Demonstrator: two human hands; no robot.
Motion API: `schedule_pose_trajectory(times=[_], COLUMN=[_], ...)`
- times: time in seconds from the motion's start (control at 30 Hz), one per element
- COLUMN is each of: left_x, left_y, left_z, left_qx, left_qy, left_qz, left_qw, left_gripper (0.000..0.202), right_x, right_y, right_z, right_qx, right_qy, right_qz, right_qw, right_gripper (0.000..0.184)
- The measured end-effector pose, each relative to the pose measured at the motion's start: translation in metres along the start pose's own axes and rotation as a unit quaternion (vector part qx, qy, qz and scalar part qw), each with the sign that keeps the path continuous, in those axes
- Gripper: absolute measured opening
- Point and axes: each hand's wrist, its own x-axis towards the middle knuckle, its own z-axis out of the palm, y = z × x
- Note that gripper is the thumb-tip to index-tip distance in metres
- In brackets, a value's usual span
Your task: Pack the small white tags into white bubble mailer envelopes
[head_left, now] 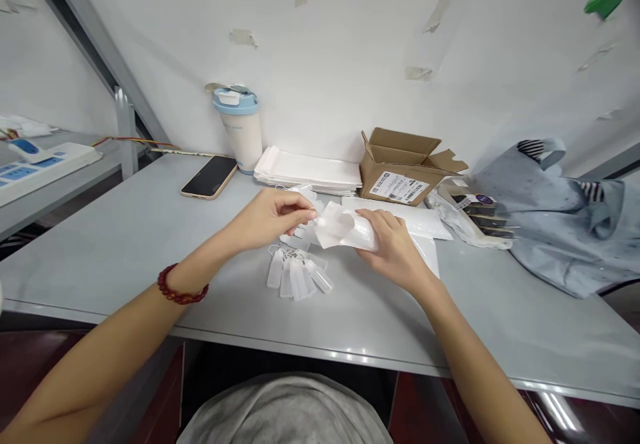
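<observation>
My right hand (393, 247) is wrapped round a white padded mailer (340, 227), squeezed so that its mouth gapes toward the left. Thumb and fingers of my left hand (277, 216) are pinched together at that mouth; a small whitish bit shows at the fingertips, too small to name. Below the hands lies a bunch of small translucent plastic bottles or tags with loops (300, 274). More pale pieces like them are partly hidden behind my left hand. Flat white mailers (425, 221) lie under and beyond my right hand.
Along the wall stand a cup with a blue lid (240, 127), a stack of white mailers (310, 169) and an open cardboard box (400, 167). A phone (210, 177) lies at left. Packaged dark items (480, 211) and blue-grey cloth (545, 217) are at right. A power strip (47, 167) sits far left.
</observation>
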Motion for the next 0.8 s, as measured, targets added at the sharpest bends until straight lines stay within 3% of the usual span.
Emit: schedule_pose_trajectory(times=[0.2, 0.4, 0.5, 0.6, 0.67, 0.73, 0.8], left_x=[-0.005, -0.014, -0.013, -0.009, -0.006, -0.004, -0.002], left_y=[-0.008, -0.001, 0.003, 0.004, 0.005, 0.007, 0.008], left_z=[0.033, 0.046, 0.04, 0.03, 0.024, 0.019, 0.018], left_qx=[0.115, 0.185, 0.141, 0.098, 0.081, 0.06, 0.033], left_qy=[0.076, 0.092, 0.086, 0.159, 0.205, 0.168, 0.052], left_qz=[0.145, 0.189, 0.166, 0.11, 0.05, -0.02, -0.074], left_qw=[0.98, 0.96, 0.972, 0.976, 0.974, 0.984, 0.995], left_gripper=[0.014, 0.021, 0.016, 0.012, 0.024, 0.035, 0.028], right_x=[0.0, 0.0, 0.0, 0.0, 0.0, 0.0, 0.0], right_y=[-0.016, -0.026, -0.024, -0.017, -0.013, -0.011, -0.011], right_z=[0.001, 0.002, 0.001, -0.002, -0.004, -0.006, -0.007], right_qx=[0.026, 0.036, 0.036, 0.032, 0.029, 0.028, 0.028], right_qy=[-0.003, -0.004, 0.006, 0.03, 0.049, 0.063, 0.059], right_qz=[-0.023, -0.045, -0.034, -0.016, -0.006, -0.002, -0.009], right_qw=[0.999, 0.998, 0.999, 0.999, 0.998, 0.998, 0.998], right_gripper=[0.048, 0.05, 0.049, 0.048, 0.048, 0.049, 0.052])
